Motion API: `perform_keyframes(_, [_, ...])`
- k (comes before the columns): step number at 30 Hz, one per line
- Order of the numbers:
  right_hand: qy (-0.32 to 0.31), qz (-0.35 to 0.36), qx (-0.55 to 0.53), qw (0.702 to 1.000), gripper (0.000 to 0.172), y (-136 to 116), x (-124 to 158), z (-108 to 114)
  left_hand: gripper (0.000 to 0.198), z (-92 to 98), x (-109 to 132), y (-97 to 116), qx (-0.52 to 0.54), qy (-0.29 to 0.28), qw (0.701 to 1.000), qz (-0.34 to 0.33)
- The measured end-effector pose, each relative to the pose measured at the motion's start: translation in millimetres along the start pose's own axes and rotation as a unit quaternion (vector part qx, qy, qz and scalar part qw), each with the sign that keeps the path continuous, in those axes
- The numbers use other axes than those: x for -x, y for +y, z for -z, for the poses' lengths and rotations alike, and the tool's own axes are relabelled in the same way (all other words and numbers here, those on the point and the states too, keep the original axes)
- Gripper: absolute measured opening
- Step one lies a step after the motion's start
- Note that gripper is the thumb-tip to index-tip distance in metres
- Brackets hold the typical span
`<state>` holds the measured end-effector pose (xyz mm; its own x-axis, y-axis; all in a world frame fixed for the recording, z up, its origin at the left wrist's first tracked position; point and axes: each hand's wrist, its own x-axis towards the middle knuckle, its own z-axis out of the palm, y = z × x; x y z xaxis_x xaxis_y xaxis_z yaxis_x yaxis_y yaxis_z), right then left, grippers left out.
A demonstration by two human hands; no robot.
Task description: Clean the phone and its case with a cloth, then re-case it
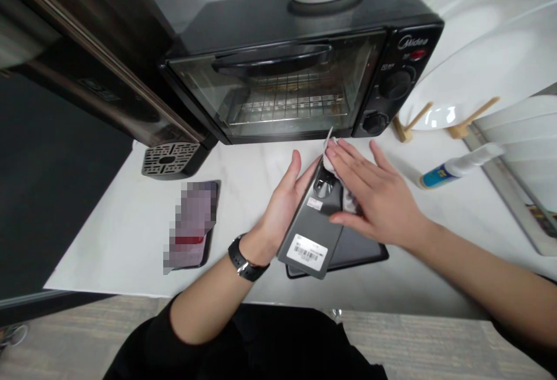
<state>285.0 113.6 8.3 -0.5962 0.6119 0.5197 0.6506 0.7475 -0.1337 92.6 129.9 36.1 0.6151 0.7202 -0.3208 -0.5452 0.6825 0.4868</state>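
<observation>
Black sleeve (148, 333) closest; left hand (281, 209) gripping phone (319, 227), thumb raised! Right hand (385, 200), fingers (348, 165) mostly together, pressing cloth (350, 201) beneath them.

You've got room at the near-left corner of the counter (108, 241), but the toaster oven (278, 143) blocks you toward the back edge.

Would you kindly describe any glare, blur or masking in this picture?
Head view: bright glints on the front white plate; head view: coarse pixelation covers most of the phone at left; head view: fine label print on the gray phone is unreadable.
</observation>
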Motion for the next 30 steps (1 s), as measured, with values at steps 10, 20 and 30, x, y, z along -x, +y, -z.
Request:
perform_keyframes(10, [0.017,-0.017,-0.014,1.000,0.070,8.0,-1.0,2.5,0.077,-2.6,3.0,1.3,-0.012,-0.006,0.998,0.054])
perform_keyframes(20, [0.031,-0.009,-0.034,0.999,0.067,10.6,-1.2,1.7,0.074,-3.7,2.4,4.1,0.016,0.019,0.999,0.036])
perform_keyframes(30, [-0.098,0.184,-0.132,0.969,0.078,-19.4,1.8,-3.3,0.060,7.1,-1.6,10.2,0.004,0.046,0.998,-0.037])
